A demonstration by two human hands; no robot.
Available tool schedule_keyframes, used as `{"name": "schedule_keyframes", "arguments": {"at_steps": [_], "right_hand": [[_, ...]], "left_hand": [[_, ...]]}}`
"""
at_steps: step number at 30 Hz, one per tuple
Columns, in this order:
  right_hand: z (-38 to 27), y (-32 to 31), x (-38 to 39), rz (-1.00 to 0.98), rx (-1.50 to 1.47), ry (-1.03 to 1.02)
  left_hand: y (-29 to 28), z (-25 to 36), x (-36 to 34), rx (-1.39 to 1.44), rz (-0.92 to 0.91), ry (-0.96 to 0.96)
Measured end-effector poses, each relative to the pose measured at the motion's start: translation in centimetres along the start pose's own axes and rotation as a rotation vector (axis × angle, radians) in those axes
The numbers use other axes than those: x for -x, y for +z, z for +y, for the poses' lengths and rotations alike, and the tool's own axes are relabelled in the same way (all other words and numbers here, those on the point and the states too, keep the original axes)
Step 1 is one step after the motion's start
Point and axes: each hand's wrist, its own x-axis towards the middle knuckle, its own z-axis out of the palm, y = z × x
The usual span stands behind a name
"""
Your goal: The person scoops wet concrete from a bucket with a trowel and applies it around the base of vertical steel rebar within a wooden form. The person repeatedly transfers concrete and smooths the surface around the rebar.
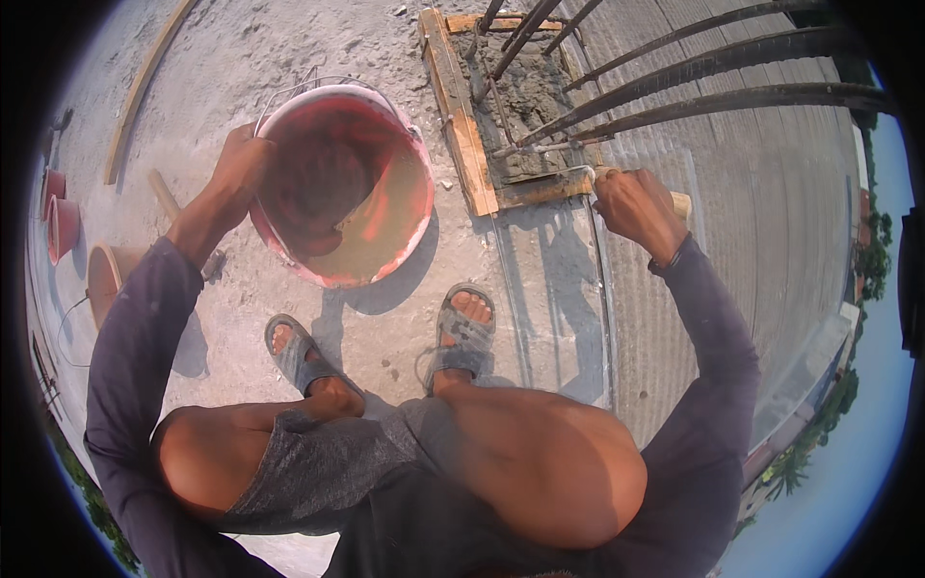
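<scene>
My left hand [243,162] is closed on the left rim of a red bucket [420,193], whose mouth tilts toward me. Murky greyish water lies in its lower right, and the wire handle rests by the far rim. In my closed right hand [638,214] is a trowel by its wooden handle [682,207]. Its bent metal neck [584,171] reaches over the near edge of a wooden form [464,144]; I cannot make out the blade clearly. Rough wet concrete [530,96] fills the form, around upright steel bars [525,39].
Long steel bars [713,101] lean out to the right over corrugated roof sheets [752,222]. At the left are a tan bucket [104,275], a small red bucket [64,229] and a wooden strip [145,91]. My sandalled feet stand on dusty concrete just before the bucket.
</scene>
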Motion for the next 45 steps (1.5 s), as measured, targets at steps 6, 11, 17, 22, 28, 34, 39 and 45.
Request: {"name": "schedule_keyframes", "arguments": {"at_steps": [6, 11, 17, 22, 28, 34, 39, 45], "right_hand": [[-0.4, 0.3, 0.2, 0.112, -0.025, -0.053], [-0.7, 3.2, 0.4, 0.167, -0.058, -0.018], [1.0, 2.4, 1.4, 0.128, -0.033, 0.080], [0.4, 1.4, 1.9, 0.174, -0.033, 0.200], [0.9, 5.9, 2.8, 0.272, -0.056, 0.358], [-3.7, 1.7, 6.9, 0.123, 0.052, 0.600], [-13.3, -3.5, 8.5, 0.075, -0.493, 0.292], [-22.9, 1.6, -7.3, 0.502, -0.158, 0.160]], "left_hand": [[0.6, 0.7, 0.1, -0.024, 0.077, -0.124], [0.5, 1.1, -0.5, -0.028, 0.017, -0.107], [0.7, 1.6, -2.2, -0.008, 0.015, -0.068], [1.6, 1.5, -2.6, -0.028, -0.040, -0.059], [1.8, 1.1, -2.0, 0.012, -0.145, -0.012], [-0.8, 0.2, 0.5, 0.119, -0.162, 0.006], [-1.3, 1.2, 1.1, 0.095, -0.164, 0.107], [0.8, 2.4, 3.0, 0.016, -0.247, 0.387]]}}
